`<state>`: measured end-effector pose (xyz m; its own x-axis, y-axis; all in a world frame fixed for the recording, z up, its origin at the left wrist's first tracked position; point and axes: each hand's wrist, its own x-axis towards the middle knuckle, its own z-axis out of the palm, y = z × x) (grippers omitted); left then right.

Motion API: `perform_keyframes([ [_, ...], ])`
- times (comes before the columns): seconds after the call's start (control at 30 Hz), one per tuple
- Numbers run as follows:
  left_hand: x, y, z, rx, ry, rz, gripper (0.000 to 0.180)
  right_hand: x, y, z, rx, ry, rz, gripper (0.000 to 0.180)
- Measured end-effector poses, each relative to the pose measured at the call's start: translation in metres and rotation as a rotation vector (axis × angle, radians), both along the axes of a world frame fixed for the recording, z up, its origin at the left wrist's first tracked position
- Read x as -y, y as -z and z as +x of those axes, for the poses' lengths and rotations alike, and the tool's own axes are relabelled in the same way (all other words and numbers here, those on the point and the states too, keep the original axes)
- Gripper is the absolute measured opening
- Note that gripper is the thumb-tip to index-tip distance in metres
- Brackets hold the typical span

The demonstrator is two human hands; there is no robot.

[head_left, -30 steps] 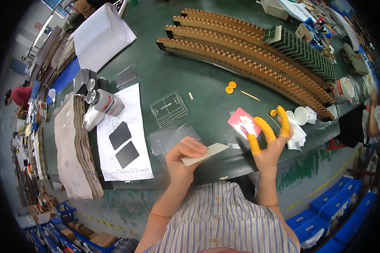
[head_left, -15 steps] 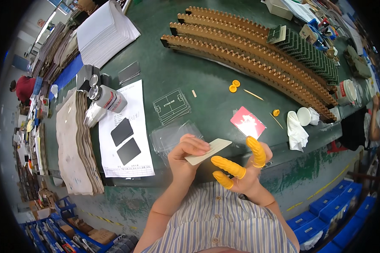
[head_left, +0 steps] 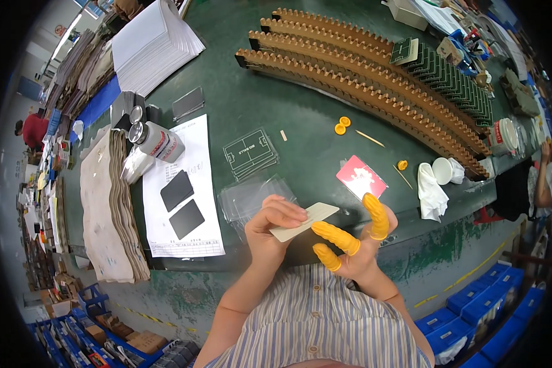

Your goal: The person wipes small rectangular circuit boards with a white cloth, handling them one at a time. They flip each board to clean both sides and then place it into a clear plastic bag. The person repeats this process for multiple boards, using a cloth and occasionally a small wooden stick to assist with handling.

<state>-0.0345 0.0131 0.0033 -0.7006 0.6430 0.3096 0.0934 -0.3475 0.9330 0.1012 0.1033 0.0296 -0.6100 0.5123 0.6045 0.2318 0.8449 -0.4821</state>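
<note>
My left hand [head_left: 275, 219] grips a flat cream-coloured card [head_left: 310, 222] by its left end, fingers on top. Just right of it is my right hand [head_left: 357, 245], with yellow rubber finger cots on the thumb and two fingers; those are spread and hold nothing. One cot's tip comes close to the card's edge; whether it touches I cannot tell. Beyond the hands lies a pink card with a white figure [head_left: 362, 177]. Clear plastic sheets [head_left: 254, 197] lie behind my left hand, beside transparent cards with white lines [head_left: 250, 153].
Slotted wooden racks [head_left: 349, 76] stretch across the back right, partly filled with dark green cards [head_left: 451, 80]. Loose yellow finger cots [head_left: 341, 129], a wooden stick [head_left: 370, 138] and a white cloth [head_left: 432, 193] lie nearby. Black cards [head_left: 186, 219] rest on a printed sheet, near a metal bottle [head_left: 159, 142].
Both hands have barely moved. The cream card is turned slightly, showing a bit more of its face, and the right hand has shifted a little to the right.
</note>
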Motion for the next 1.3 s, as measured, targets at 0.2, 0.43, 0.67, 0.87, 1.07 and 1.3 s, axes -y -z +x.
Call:
perform_keyframes([
  [0.2,0.0005,0.0002,-0.0004,-0.006,-0.001,-0.006,0.025,-0.0005,0.0027,0.0007,-0.006,-0.01,-0.008,0.028],
  [0.43,0.0003,-0.0018,0.0007,-0.013,-0.006,-0.022,0.026,-0.0021,0.0021,0.0004,-0.027,0.017,-0.017,0.023],
  [0.67,0.0004,-0.0003,0.0008,-0.007,0.002,-0.013,0.026,-0.0012,0.0031,0.0002,-0.054,0.019,-0.038,0.022],
  [0.87,0.0,-0.0008,0.0006,0.001,0.003,-0.01,0.025,0.0029,0.0,-0.0026,-0.034,0.001,-0.02,0.025],
  [1.07,-0.0006,-0.0019,0.0011,0.004,0.004,-0.016,0.025,0.0025,0.0032,-0.0029,-0.046,-0.01,-0.017,0.024],
  [1.3,-0.0006,-0.0008,0.0011,0.017,-0.008,-0.009,0.027,-0.0037,0.0093,-0.0001,-0.075,0.032,-0.036,0.022],
])
